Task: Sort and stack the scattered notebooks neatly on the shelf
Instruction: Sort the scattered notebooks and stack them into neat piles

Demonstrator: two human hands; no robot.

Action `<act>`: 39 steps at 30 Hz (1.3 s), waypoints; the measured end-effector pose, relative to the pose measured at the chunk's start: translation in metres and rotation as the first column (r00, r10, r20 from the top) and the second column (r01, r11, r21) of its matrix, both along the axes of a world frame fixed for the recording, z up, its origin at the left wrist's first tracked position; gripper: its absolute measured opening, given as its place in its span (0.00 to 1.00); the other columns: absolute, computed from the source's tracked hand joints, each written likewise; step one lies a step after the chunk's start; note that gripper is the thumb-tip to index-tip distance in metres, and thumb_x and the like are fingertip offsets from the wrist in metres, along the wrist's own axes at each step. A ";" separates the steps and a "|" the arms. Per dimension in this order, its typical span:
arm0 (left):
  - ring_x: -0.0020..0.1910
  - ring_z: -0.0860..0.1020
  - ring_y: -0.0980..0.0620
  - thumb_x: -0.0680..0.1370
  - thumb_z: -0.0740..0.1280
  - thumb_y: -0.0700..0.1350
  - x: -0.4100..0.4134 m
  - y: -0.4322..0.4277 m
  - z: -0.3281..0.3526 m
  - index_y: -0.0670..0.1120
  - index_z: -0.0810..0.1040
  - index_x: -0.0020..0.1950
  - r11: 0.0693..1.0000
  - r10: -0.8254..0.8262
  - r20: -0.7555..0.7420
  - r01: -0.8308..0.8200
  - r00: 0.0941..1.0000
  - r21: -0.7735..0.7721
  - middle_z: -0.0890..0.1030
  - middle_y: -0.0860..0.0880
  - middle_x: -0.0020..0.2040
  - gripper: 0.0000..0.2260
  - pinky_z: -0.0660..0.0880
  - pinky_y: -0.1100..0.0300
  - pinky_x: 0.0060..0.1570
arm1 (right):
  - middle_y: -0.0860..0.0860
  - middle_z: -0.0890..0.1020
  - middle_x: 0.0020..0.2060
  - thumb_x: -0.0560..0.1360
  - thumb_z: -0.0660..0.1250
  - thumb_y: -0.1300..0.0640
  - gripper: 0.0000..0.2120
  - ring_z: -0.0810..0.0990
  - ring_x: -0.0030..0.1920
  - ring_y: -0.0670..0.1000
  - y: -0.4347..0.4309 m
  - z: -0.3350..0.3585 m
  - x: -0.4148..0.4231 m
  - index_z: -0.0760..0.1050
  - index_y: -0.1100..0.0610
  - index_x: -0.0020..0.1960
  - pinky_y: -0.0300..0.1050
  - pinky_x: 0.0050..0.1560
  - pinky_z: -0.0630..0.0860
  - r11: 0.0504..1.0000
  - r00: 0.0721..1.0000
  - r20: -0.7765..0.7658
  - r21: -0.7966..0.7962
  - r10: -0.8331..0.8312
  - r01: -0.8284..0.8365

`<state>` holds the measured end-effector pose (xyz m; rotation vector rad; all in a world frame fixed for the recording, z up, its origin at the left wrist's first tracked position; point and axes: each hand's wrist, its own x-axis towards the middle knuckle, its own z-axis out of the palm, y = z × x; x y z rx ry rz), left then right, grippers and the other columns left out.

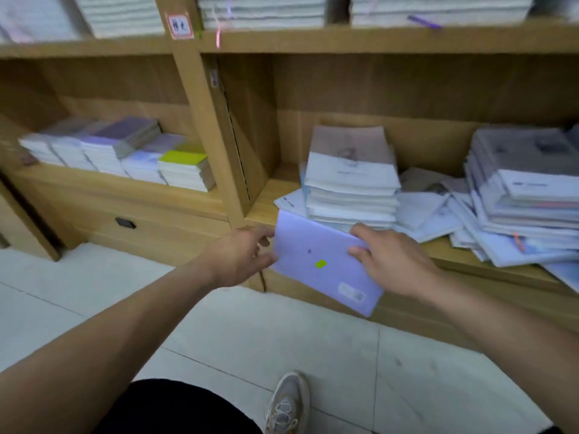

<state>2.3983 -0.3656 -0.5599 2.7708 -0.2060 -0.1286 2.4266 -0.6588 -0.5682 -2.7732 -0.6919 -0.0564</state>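
Note:
I hold a lavender notebook (316, 261) with a small green square on its cover, tilted in front of the lower shelf's edge. My left hand (242, 256) grips its left edge and my right hand (387, 258) grips its right edge, thumb on the cover. Just behind it a tall pile of white and grey notebooks (351, 177) stands on the wooden shelf (266, 202). To the right, loose notebooks (429, 211) lie scattered beside a leaning pile (529, 186).
In the left compartment, neat rows of purple, white and yellow-green notebooks (125, 155) stand side by side. The upper shelf carries thick white stacks (263, 9). A wooden upright (206, 120) divides the compartments. Below me are the tiled floor (282, 333) and my shoe (286, 402).

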 end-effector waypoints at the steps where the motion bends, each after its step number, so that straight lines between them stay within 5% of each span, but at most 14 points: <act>1: 0.52 0.79 0.54 0.77 0.66 0.60 -0.002 -0.010 0.007 0.52 0.73 0.68 0.999 0.017 0.021 -0.016 1.000 -0.045 0.79 0.56 0.57 0.22 0.77 0.53 0.55 | 0.56 0.82 0.46 0.81 0.60 0.46 0.07 0.79 0.48 0.62 -0.012 0.011 0.000 0.68 0.48 0.54 0.51 0.41 0.72 0.998 1.000 0.005 0.058 -0.027 0.027; 7: 0.54 0.78 0.58 0.77 0.68 0.58 0.004 -0.066 0.018 0.52 0.71 0.71 0.964 0.099 0.101 -0.070 0.990 -0.257 0.77 0.59 0.59 0.24 0.76 0.55 0.56 | 0.49 0.74 0.31 0.81 0.63 0.49 0.11 0.74 0.35 0.57 -0.077 0.038 -0.001 0.64 0.44 0.41 0.50 0.33 0.66 0.934 0.988 0.011 0.329 -0.152 0.140; 13: 0.55 0.77 0.59 0.77 0.69 0.56 0.031 -0.103 0.013 0.52 0.67 0.74 0.914 0.133 0.133 -0.069 0.982 -0.401 0.76 0.60 0.59 0.27 0.75 0.63 0.50 | 0.51 0.78 0.36 0.80 0.63 0.48 0.07 0.77 0.37 0.53 -0.113 0.024 0.010 0.72 0.50 0.47 0.52 0.38 0.72 0.863 0.982 -0.038 0.471 -0.186 0.182; 19: 0.42 0.79 0.59 0.78 0.70 0.51 0.059 -0.139 0.017 0.50 0.79 0.51 0.885 0.133 0.175 -0.037 0.975 -0.464 0.81 0.56 0.43 0.06 0.73 0.64 0.39 | 0.48 0.79 0.38 0.80 0.65 0.51 0.05 0.76 0.38 0.49 -0.129 0.017 0.024 0.73 0.50 0.46 0.42 0.37 0.68 0.842 0.973 -0.088 0.489 -0.212 0.228; 22: 0.39 0.81 0.52 0.79 0.69 0.48 0.065 -0.157 0.020 0.48 0.77 0.45 0.818 0.146 0.155 -0.031 0.977 -0.574 0.81 0.52 0.42 0.06 0.78 0.63 0.35 | 0.45 0.81 0.50 0.79 0.65 0.45 0.09 0.79 0.49 0.52 -0.133 0.011 0.032 0.73 0.45 0.58 0.48 0.45 0.73 0.867 0.945 -0.081 0.380 -0.317 0.323; 24: 0.40 0.82 0.52 0.79 0.69 0.47 0.067 -0.170 0.023 0.47 0.77 0.46 0.761 0.162 0.131 -0.039 0.978 -0.648 0.82 0.50 0.43 0.05 0.82 0.58 0.35 | 0.49 0.75 0.67 0.78 0.67 0.43 0.27 0.74 0.65 0.53 -0.132 0.009 0.036 0.66 0.48 0.74 0.48 0.60 0.71 0.894 0.940 -0.057 0.294 -0.337 0.338; 27: 0.41 0.83 0.50 0.80 0.68 0.46 0.069 -0.183 0.027 0.46 0.76 0.48 0.708 0.185 0.121 -0.047 0.975 -0.705 0.82 0.47 0.45 0.04 0.83 0.51 0.34 | 0.50 0.60 0.78 0.76 0.66 0.38 0.41 0.61 0.75 0.55 -0.123 0.012 0.036 0.51 0.49 0.81 0.47 0.71 0.61 0.928 0.957 -0.023 0.240 -0.289 0.286; 32: 0.45 0.84 0.49 0.81 0.67 0.45 0.062 -0.196 0.033 0.45 0.76 0.58 0.627 0.159 0.098 -0.024 0.982 -0.779 0.84 0.46 0.49 0.08 0.83 0.45 0.41 | 0.41 0.43 0.80 0.72 0.60 0.27 0.41 0.49 0.80 0.50 -0.111 0.014 0.027 0.47 0.34 0.79 0.52 0.75 0.58 0.950 0.978 -0.131 0.249 -0.162 0.191; 39: 0.43 0.85 0.47 0.81 0.65 0.41 0.042 -0.213 0.043 0.46 0.72 0.66 0.504 0.030 0.039 0.018 0.999 -0.863 0.85 0.47 0.49 0.13 0.82 0.52 0.42 | 0.35 0.43 0.79 0.69 0.61 0.25 0.45 0.47 0.78 0.36 -0.098 0.014 0.017 0.40 0.32 0.78 0.48 0.77 0.60 0.903 0.991 -0.131 0.429 0.021 0.038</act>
